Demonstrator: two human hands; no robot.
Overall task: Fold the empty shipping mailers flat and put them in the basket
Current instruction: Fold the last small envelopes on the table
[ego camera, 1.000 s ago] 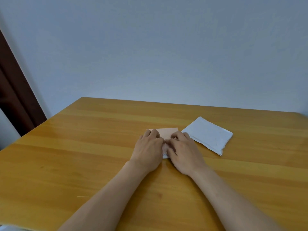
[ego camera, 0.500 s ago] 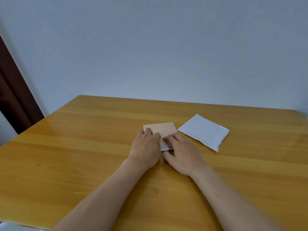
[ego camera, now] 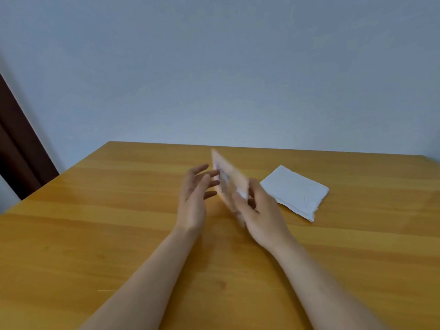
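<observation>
Door trim in dark brown wood [ego camera: 16, 148] edges the far left, beside the honey-coloured wooden table [ego camera: 107, 234]. Over the table's middle the left hand [ego camera: 194, 196] is spread, fingers straight, holding nothing. Its fingertips sit just beside the peach-coloured folded mailer [ego camera: 226, 179], perhaps to steady it, though blur hides whether they touch. That mailer is tilted on edge above the tabletop, gripped at its lower end by the right hand [ego camera: 262, 213], whose thumb and fingers curl round it, a hold that would suit carrying it off. Right of it, 1 white folded rectangular mailer [ego camera: 295, 191] lies flat on the wood, apparently already creased and ready for collection. No basket is in view
</observation>
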